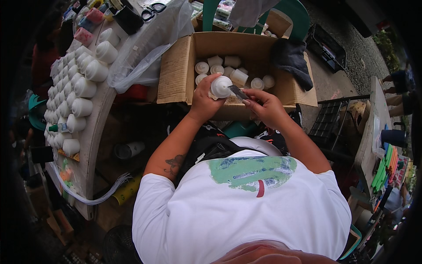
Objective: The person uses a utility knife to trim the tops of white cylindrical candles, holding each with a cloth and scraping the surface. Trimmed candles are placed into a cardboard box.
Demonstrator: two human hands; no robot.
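My left hand (205, 100) grips a white round candle-like piece (221, 86) with a stepped top, over the near edge of an open cardboard box (230, 41). In my right hand (263, 107) is a dark flat blade (238, 92), its tip at the top of that piece. Several similar white pieces (239, 77) lie loose inside the box. A dark cloth (290, 59) hangs over the box's right side.
The table (102, 132) at left bears rows of white pieces (84, 87), scissors (153, 10) and a plastic sheet (145, 56). White strands (95, 200) hang off its edge. At right are a black crate (325, 48) and another table (371, 132) with green and orange sticks.
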